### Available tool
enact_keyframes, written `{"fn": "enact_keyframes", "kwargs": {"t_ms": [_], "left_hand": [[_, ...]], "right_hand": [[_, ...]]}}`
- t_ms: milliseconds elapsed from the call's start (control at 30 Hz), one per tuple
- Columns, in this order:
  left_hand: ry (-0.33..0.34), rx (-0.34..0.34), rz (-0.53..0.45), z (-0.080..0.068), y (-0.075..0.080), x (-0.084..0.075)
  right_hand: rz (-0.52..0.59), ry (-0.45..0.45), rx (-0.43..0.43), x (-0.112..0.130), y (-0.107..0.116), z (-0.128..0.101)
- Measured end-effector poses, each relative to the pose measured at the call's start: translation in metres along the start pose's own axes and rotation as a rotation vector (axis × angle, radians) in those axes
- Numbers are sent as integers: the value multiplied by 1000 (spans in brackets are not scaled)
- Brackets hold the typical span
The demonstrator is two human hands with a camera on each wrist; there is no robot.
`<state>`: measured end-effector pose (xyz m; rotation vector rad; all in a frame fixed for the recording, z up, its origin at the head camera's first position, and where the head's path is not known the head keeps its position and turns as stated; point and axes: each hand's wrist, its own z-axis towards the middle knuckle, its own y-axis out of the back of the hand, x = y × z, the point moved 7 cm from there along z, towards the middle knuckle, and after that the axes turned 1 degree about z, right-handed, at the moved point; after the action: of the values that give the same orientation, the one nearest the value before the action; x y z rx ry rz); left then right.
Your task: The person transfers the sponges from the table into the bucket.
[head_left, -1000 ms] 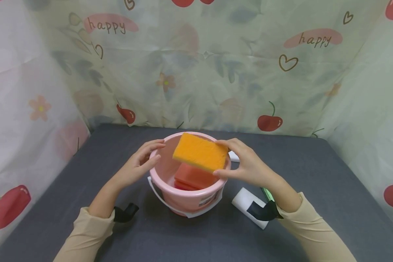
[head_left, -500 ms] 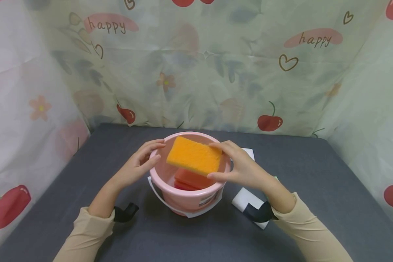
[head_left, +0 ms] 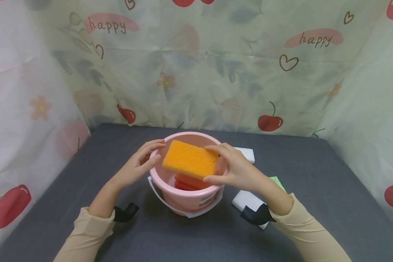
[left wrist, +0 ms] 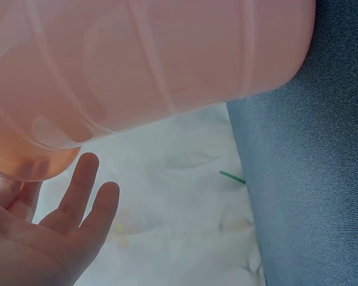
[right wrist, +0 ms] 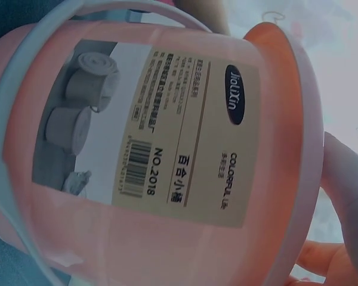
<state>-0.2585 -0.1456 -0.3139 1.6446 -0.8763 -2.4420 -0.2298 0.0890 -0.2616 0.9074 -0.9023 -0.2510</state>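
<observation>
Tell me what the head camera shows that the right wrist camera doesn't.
Only the head view shows the orange sponge pinched in the right hand above the bucket, red sponges inside it, the left hand on its rim, and white blocks on the grey table. Only the right wrist view shows the bucket's printed label up close. Both show the pink bucket and its white handle.
</observation>
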Motion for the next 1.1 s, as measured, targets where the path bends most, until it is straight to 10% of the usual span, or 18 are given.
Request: {"fn": "enact_keyframes", "kwargs": {"t_ms": [1100], "left_hand": [[-11,1,-10,0,-1,1]], "right_hand": [[-29,-38,134,6,-11,4]]}}
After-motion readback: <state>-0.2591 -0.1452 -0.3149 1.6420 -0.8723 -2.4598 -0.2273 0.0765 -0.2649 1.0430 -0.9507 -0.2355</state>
